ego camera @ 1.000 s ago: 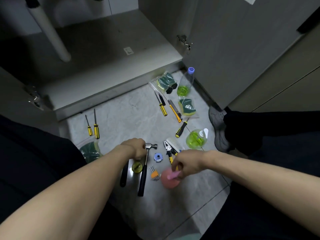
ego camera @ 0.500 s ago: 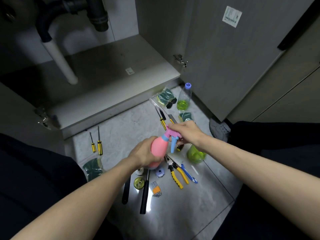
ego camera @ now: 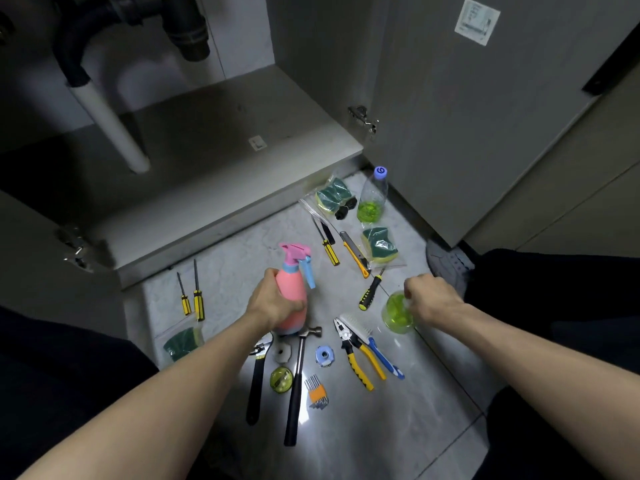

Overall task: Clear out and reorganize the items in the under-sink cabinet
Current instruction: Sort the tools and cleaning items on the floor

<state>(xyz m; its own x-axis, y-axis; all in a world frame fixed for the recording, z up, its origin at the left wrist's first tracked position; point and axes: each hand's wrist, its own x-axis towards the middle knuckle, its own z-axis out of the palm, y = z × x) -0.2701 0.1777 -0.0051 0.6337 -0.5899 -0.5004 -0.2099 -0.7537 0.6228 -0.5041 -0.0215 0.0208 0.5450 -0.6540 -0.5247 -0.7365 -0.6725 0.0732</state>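
Note:
My left hand (ego camera: 273, 304) is wrapped around the body of a pink spray bottle (ego camera: 292, 289) with a pink and blue trigger head, holding it upright above the floor in front of the open under-sink cabinet (ego camera: 207, 133). My right hand (ego camera: 431, 301) has its fingers curled over the top of a round clear bottle of green liquid (ego camera: 396, 313) that stands on the floor to the right. The cabinet shelf is bare apart from a white drain pipe (ego camera: 110, 129).
Scattered on the tiled floor lie a hammer (ego camera: 298, 375), wrench (ego camera: 258, 375), yellow pliers (ego camera: 358, 362), brush (ego camera: 375, 346), hex keys (ego camera: 317, 393), several screwdrivers (ego camera: 190, 296), bagged sponges (ego camera: 379, 244) and a tall green-liquid bottle (ego camera: 372, 199). The open door (ego camera: 467, 116) stands on the right.
The pink spray bottle came up off the floor and passed into my left hand alone. My right hand let go of its trigger and moved right onto the round green bottle.

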